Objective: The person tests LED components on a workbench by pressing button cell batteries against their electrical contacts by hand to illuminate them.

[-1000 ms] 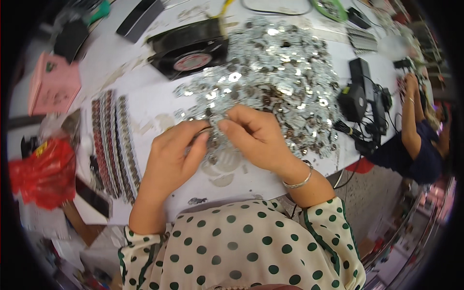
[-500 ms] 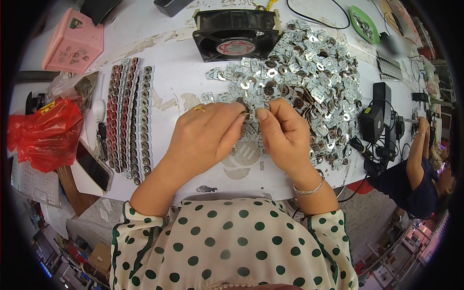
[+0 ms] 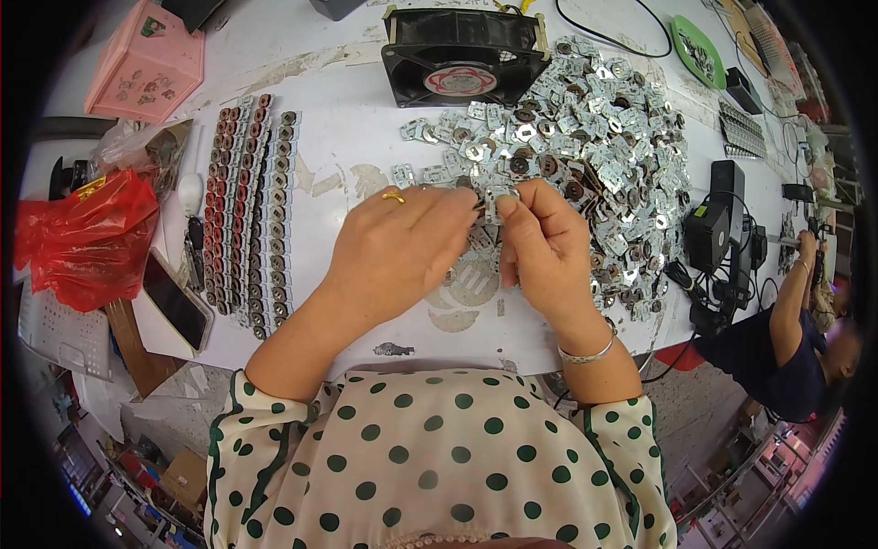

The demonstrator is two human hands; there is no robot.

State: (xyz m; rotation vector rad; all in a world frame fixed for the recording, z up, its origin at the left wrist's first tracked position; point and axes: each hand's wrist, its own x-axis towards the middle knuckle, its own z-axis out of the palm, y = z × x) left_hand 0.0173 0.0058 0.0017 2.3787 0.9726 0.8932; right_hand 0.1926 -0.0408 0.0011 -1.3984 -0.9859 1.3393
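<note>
My left hand (image 3: 393,247) and my right hand (image 3: 551,247) meet near the middle of the table. Between their fingertips is a small silvery metal plate (image 3: 491,207), pinched by the right thumb and fingers. The left fingers are bunched against its left side, where a dark bit shows; their tips partly hide what they grip. Just beyond and to the right spreads a heap of similar metal plates (image 3: 631,183), many bearing dark round discs. To the left lie long rows of lined-up plates with dark and reddish discs (image 3: 278,210).
A black fan (image 3: 462,59) stands at the back. On the left are a pink box (image 3: 146,69), a red plastic bag (image 3: 87,242) and a phone (image 3: 176,300). Black power adapters (image 3: 709,224), a green tray (image 3: 679,35) and another person (image 3: 777,357) are on the right.
The whole view has shifted slightly. Both hands stay together at the small plate, with only small movements of the fingers.
</note>
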